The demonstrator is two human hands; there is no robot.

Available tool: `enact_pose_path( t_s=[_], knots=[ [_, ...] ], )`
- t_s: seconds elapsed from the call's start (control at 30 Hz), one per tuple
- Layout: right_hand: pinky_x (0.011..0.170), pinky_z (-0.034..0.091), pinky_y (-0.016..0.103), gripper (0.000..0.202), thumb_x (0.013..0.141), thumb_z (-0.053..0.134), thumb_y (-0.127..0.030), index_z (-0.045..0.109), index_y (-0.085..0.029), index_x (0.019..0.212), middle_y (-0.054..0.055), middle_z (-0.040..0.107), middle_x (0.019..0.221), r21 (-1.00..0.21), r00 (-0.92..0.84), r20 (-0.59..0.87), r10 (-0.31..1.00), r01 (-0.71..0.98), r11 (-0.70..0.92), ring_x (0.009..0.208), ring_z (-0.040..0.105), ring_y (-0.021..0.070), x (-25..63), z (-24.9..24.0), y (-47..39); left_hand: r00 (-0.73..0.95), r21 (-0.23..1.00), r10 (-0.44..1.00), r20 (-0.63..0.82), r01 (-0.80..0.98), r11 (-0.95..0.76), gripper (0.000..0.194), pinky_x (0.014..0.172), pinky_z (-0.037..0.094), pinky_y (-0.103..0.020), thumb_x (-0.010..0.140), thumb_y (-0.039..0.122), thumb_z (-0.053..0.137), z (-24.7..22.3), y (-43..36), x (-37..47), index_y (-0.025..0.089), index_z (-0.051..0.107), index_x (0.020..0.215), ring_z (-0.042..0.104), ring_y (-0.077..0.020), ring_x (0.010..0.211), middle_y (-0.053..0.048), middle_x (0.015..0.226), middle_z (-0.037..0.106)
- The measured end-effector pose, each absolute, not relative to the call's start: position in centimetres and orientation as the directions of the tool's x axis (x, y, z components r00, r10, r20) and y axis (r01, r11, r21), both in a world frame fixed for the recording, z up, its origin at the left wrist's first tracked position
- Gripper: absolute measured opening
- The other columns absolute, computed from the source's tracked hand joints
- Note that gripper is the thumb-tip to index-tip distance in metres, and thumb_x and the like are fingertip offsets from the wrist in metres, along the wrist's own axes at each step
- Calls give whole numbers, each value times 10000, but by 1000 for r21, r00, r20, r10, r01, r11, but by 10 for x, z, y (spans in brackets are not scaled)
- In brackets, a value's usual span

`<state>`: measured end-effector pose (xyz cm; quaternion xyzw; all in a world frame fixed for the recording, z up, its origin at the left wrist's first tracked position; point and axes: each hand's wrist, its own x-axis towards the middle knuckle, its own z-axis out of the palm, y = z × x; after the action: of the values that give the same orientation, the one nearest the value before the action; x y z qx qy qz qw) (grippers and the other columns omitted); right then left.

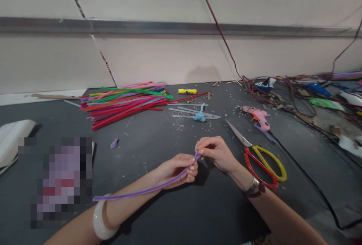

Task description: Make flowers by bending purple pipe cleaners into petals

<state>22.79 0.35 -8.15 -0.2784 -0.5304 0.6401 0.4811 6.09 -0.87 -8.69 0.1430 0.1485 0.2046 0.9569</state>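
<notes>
A purple pipe cleaner (147, 190) runs back from my fingers over my left forearm, its far end loose near a white bangle. My left hand (181, 167) pinches it close to its bent end. At that small folded tip, my right hand (215, 152) grips the same pipe cleaner between thumb and forefinger. Both hands meet just above the dark table. Beyond them lies a light blue twisted pipe-cleaner piece (199, 116) on several clear glue sticks (181, 116). Right of my right hand rest scissors (254, 154) with one red and one yellow handle.
A bundle of colored pipe cleaners (124, 105) lies at the back left, near a yellow tube (187, 91). A pink glue gun (257, 116) with a black cord sits at right, before tangled wires (254, 90). A small purple piece (114, 144) lies left; a pixelated object (62, 181) is beside it.
</notes>
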Motion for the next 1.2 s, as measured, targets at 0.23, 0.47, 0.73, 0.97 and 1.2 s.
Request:
enact_pose_path(
  t_s=[0.23,0.47,0.73,0.97,1.2],
  knots=[
    [543,417,206,140,730,644,-224,663,-184,863,-4,617,647,-930,-372,-14,928,-337,-149,543,525,68,226,-76,5,774,453,582,-250,-438,777,113,465,303,-163,704,155,653,-92,-4,64,63,602,746,401,-38,477,14,545,453],
    [597,380,218,91,739,633,-238,641,-148,736,3,586,670,-921,-363,-81,928,-329,-209,624,509,86,224,-78,7,633,598,723,-277,-475,645,162,482,325,-181,697,197,668,-91,2,64,74,595,621,437,-44,471,2,523,496],
    [624,354,245,160,783,536,-226,586,-130,666,12,513,689,-795,-477,-143,867,-467,-388,639,465,107,221,-82,4,642,635,698,-318,-403,659,196,493,326,-190,669,228,693,-91,1,66,84,594,583,448,-49,468,-1,519,515],
    [606,339,230,125,760,534,-189,577,-130,658,5,504,728,-745,-452,-179,874,-518,-420,618,432,93,221,-84,6,595,657,724,-350,-394,642,182,506,347,-193,687,231,678,-92,3,67,84,613,603,446,-55,481,-6,517,521],
    [623,355,240,105,723,610,-240,598,-151,669,5,542,731,-708,-411,-250,877,-540,-455,638,457,100,221,-86,6,536,685,768,-351,-412,601,147,509,364,-189,666,205,696,-92,5,67,82,630,619,456,-54,480,-6,525,543]
  ],
)
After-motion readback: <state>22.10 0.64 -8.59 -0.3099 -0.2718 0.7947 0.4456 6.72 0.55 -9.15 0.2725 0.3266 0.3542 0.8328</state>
